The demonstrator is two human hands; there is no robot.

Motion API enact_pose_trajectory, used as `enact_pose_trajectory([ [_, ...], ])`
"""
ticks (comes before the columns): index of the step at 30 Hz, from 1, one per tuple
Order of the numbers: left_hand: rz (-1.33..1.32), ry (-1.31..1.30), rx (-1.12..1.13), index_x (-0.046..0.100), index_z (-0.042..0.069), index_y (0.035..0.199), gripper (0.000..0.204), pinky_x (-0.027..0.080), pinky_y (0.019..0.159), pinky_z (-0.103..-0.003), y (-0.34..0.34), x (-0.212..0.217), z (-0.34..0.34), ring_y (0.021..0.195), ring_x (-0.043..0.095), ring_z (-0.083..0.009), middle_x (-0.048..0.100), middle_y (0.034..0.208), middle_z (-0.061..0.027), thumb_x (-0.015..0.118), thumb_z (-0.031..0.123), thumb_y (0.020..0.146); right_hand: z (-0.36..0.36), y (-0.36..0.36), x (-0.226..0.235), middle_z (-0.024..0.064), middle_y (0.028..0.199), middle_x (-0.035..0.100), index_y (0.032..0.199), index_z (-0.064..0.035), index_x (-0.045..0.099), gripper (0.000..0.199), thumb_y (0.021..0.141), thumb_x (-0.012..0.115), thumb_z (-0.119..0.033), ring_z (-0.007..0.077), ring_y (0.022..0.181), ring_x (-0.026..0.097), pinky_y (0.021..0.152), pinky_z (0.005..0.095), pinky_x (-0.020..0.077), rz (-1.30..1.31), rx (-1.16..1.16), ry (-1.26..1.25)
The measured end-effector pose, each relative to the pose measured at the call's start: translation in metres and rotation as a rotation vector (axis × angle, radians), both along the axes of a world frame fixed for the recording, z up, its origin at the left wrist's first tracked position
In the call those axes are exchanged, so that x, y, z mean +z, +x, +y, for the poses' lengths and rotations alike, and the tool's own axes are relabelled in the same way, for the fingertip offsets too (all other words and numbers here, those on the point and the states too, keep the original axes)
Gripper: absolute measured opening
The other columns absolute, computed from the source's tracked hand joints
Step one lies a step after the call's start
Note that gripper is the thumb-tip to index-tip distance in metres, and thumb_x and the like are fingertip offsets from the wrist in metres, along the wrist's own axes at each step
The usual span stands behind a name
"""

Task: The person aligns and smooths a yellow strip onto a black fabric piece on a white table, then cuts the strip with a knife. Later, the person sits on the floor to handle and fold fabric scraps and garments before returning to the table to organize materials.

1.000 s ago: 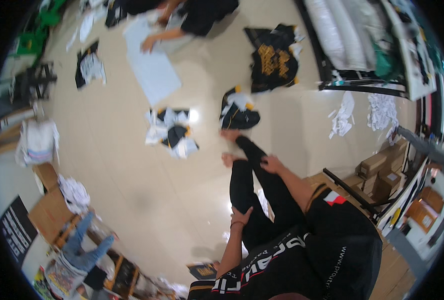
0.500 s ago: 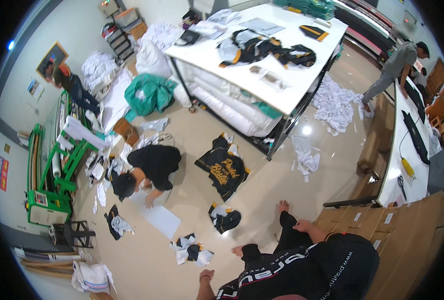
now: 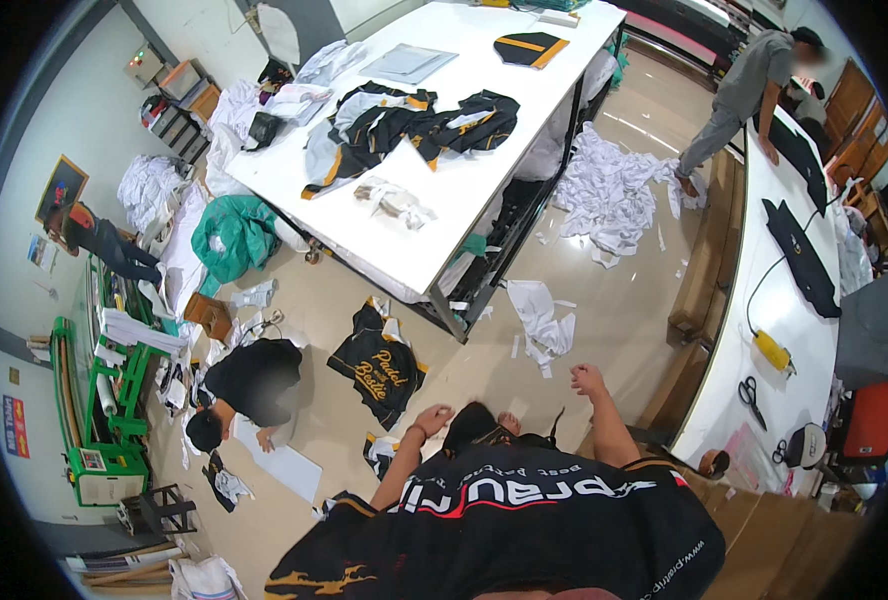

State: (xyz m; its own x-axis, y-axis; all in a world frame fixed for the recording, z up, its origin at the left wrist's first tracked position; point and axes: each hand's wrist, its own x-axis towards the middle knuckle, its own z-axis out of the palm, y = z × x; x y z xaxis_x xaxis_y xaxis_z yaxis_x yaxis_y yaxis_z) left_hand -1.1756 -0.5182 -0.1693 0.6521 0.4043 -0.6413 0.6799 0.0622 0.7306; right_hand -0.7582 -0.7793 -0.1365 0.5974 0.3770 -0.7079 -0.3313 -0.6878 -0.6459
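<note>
My left hand (image 3: 434, 419), a band at its wrist, is held out before my body with nothing seen in it, fingers loosely stretched. Further right, my right hand (image 3: 586, 380) is raised over the floor with its fingers curled and nothing visible in them. Beneath and left of my left hand lies a small black and white garment piece (image 3: 380, 455), partly hidden by my arm. Beyond it on the floor is a black jersey panel (image 3: 376, 365) with gold lettering. White fabric scraps (image 3: 542, 325) lie on the floor beyond my right hand.
A big white table (image 3: 304, 235) bears black, grey and orange garment pieces (image 3: 404, 125). On the right-hand table (image 3: 709, 400) are scissors (image 3: 751, 402) and a yellow corded tool (image 3: 772, 352). A person crouches (image 3: 254, 385) over a white sheet at left; another (image 3: 754, 80) leans at right.
My body has risen and turned right, so the scene shifts left. Both hands have swung up and forward; the right hand has left my knee.
</note>
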Motion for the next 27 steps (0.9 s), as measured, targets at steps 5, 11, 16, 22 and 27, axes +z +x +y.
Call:
enact_pose_trajectory([
  [5,0.117,0.165,-0.381,0.060,0.009,0.135,0.067,0.053,0.092,-0.039,0.190,0.076,0.083,0.107,0.069,-0.0281,0.071,0.119,-0.0169,0.064,0.060,0.092,0.011,0.077,-0.008,0.0076,0.089,0.067,0.118,-0.0059,0.065,0.036,0.094,0.067,-0.033,0.0175,0.071,0.065,0.060,0.0353,0.0541,0.039,-0.089,0.086],
  [11,0.028,0.245,-0.580,0.060,0.008,0.136,0.069,0.052,0.097,-0.041,0.364,0.073,0.161,0.114,0.066,-0.0325,0.069,0.123,-0.0195,0.066,0.060,0.090,-0.029,0.107,-0.053,0.0057,0.077,0.065,0.110,-0.0055,0.068,0.032,0.092,0.070,-0.033,0.0192,0.067,0.065,0.052,0.0370,0.0497,0.214,-0.123,-0.176],
  [16,-0.056,0.258,-0.718,0.060,0.007,0.134,0.067,0.051,0.097,-0.041,0.527,0.115,0.194,0.114,0.066,-0.0343,0.069,0.122,-0.0218,0.065,0.057,0.091,-0.022,0.164,0.008,0.0104,0.085,0.069,0.107,-0.0019,0.069,0.031,0.093,0.067,-0.030,0.0239,0.073,0.067,0.057,0.0379,0.0499,0.322,-0.214,-0.306],
  [22,-0.169,0.261,-0.777,0.058,0.006,0.136,0.064,0.052,0.096,-0.043,0.681,0.174,0.229,0.110,0.068,-0.0343,0.069,0.122,-0.0204,0.063,0.055,0.095,0.032,0.270,-0.001,0.0125,0.084,0.069,0.106,0.0012,0.072,0.031,0.091,0.067,-0.025,0.0253,0.072,0.066,0.062,0.0431,0.0517,0.188,-0.492,-0.152],
  [27,-0.232,0.253,-0.597,0.061,0.006,0.133,0.058,0.054,0.091,-0.040,0.782,0.177,0.266,0.107,0.069,-0.0313,0.072,0.115,-0.0174,0.067,0.048,0.093,0.062,0.437,-0.098,0.0164,0.094,0.072,0.113,0.0024,0.070,0.032,0.092,0.068,-0.022,0.0265,0.078,0.069,0.071,0.0398,0.0551,0.053,-0.228,-0.065],
])
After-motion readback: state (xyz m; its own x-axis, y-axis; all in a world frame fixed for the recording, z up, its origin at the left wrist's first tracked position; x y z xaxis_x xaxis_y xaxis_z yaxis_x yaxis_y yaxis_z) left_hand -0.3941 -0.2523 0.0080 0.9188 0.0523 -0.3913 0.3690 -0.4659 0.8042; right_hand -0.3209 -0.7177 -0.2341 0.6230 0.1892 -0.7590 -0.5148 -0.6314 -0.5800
